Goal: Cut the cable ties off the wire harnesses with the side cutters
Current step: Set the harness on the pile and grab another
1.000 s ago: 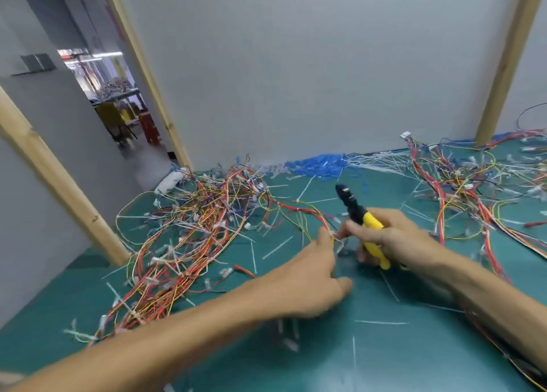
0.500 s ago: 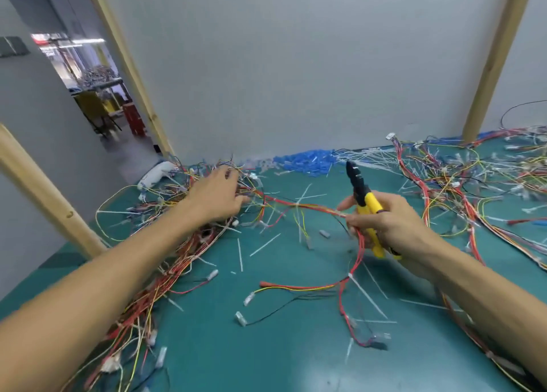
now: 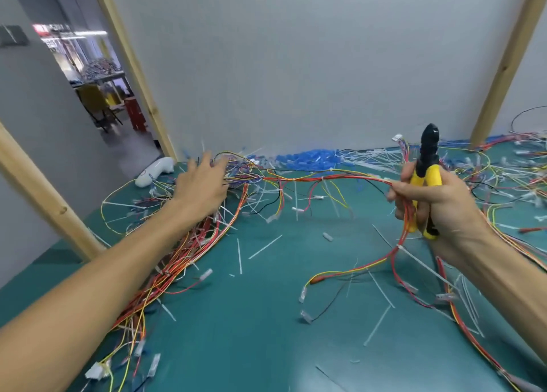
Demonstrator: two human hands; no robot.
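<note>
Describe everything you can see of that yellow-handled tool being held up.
The side cutters have a black metal-looking head and yellow plastic-looking handles with black near the bottom end. They stand nearly upright, head up, jaws apparently closed, raised above the green table. The right hand grips the handles, and a red-and-yellow wire harness held in the same fingers crosses them.

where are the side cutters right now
Head view, right side: the side cutters stand tip-up in the right hand, which also pinches a wire harness.
</note>
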